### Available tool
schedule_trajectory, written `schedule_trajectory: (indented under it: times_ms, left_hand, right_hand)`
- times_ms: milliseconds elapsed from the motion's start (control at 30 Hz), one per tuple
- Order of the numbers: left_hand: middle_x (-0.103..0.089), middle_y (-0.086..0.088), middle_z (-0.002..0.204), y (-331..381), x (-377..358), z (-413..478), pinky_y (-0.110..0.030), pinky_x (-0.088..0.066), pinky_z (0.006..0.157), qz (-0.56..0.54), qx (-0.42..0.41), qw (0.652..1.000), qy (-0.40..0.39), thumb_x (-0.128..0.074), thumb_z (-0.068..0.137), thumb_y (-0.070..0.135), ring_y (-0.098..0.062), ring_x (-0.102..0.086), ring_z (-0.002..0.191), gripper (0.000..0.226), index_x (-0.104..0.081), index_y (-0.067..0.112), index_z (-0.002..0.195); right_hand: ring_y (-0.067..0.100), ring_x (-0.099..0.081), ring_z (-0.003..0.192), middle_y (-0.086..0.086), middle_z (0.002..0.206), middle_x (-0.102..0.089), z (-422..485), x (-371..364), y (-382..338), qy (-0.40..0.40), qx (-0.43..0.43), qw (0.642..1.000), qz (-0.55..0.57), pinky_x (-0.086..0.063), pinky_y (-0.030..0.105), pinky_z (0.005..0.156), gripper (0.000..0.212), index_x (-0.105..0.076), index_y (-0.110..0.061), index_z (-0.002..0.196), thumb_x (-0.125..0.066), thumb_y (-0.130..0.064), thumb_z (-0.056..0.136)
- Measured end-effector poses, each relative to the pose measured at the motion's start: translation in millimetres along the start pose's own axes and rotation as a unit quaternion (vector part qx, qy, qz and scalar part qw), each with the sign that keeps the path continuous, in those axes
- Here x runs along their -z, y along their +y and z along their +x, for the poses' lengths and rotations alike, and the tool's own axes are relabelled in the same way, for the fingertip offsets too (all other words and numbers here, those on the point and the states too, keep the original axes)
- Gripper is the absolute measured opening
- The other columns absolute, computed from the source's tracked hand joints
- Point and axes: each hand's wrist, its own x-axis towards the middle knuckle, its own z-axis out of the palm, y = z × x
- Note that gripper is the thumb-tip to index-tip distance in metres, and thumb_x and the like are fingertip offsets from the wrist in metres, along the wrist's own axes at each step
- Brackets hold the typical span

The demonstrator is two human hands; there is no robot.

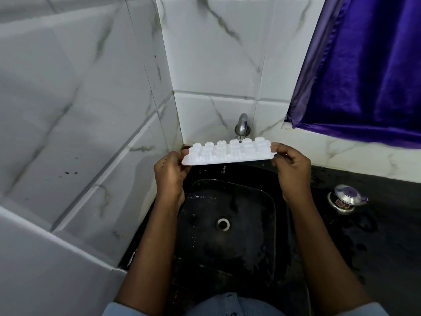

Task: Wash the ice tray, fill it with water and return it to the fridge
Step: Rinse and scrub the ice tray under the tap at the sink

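Currently ice tray (230,152) is upside down, cup bottoms up, held betw both hands over black sink (227,224), just under tap (242,127). Left hand (170,172) pinches left end, right hand (291,169) pinches right end, fingers curled round rim. Prob held so to rinse underside and drain into basin. Can't tell if water runs.

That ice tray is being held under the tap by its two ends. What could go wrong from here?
1. The left hand and right hand only pinch the ice tray at its ends; once wet, it might slip into the sink.
2. The tray's bumpy underside faces up beneath the tap, so water would likely splash off onto the wet-looking counter rather than fill it.
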Motion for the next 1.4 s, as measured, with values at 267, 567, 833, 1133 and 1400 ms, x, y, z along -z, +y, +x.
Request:
schedule_trajectory:
  times_ms: [267, 567, 833, 1133, 1400]
  left_hand:
    - [-0.072, -0.025, 0.115, -35, 25, 18, -0.039, -0.064, 0.072, -0.019, 0.118, 0.993, -0.007, -0.058, 0.087, -0.023, -0.029, -0.075, 0.090, 0.037, -0.059, 0.002, 0.114]
    - [-0.073, -0.014, 0.113, -48, 33, 16, -0.043, -0.056, 0.090, 0.000, 0.202, 0.979, -0.017, -0.049, 0.108, 0.047, -0.029, -0.069, 0.104, 0.046, -0.067, 0.006, 0.117]
    - [-0.074, -0.022, 0.117, -49, 35, 10, -0.039, -0.059, 0.092, -0.041, 0.211, 0.976, -0.013, -0.042, 0.104, 0.065, -0.031, -0.071, 0.108, 0.077, -0.068, -0.006, 0.122]
    - [-0.073, -0.024, 0.123, -53, 38, 9, -0.042, -0.059, 0.094, -0.016, 0.212, 0.977, -0.006, -0.045, 0.103, 0.065, -0.034, -0.070, 0.116, 0.076, -0.067, -0.004, 0.125]
    - [-0.074, -0.021, 0.120, -53, 40, 6, -0.038, -0.060, 0.086, -0.005, 0.210, 0.978, -0.006, -0.046, 0.103, 0.063, -0.029, -0.072, 0.107, 0.074, -0.067, -0.004, 0.125]
  right_hand:
    - [0.017, -0.075, 0.094, 0.001, 0.106, -0.075, 9, 5, 19, -0.024, -0.246, 0.966, 0.077, -0.063, 0.037, 0.078, 0.030, -0.057, -0.019, 0.123, -0.073, -0.026, 0.098]
    - [0.036, -0.073, 0.108, 0.018, 0.113, -0.077, 5, 11, 53, -0.056, -0.272, 0.960, 0.045, -0.059, 0.059, 0.093, 0.022, -0.072, -0.011, 0.116, -0.075, -0.023, 0.097]
    - [0.008, -0.072, 0.072, 0.008, 0.095, -0.077, 0, 9, 70, -0.054, -0.246, 0.968, -0.010, -0.057, 0.026, 0.058, 0.016, -0.073, -0.011, 0.111, -0.073, -0.020, 0.098]
    - [0.003, -0.070, 0.062, 0.004, 0.088, -0.074, 1, 8, 75, -0.050, -0.249, 0.967, 0.031, -0.052, 0.022, 0.048, 0.016, -0.071, -0.009, 0.116, -0.069, -0.016, 0.101]
    - [0.017, -0.070, 0.079, 0.005, 0.095, -0.073, -1, 13, 84, -0.056, -0.255, 0.965, 0.006, -0.056, 0.028, 0.059, 0.020, -0.074, -0.013, 0.115, -0.073, -0.024, 0.098]
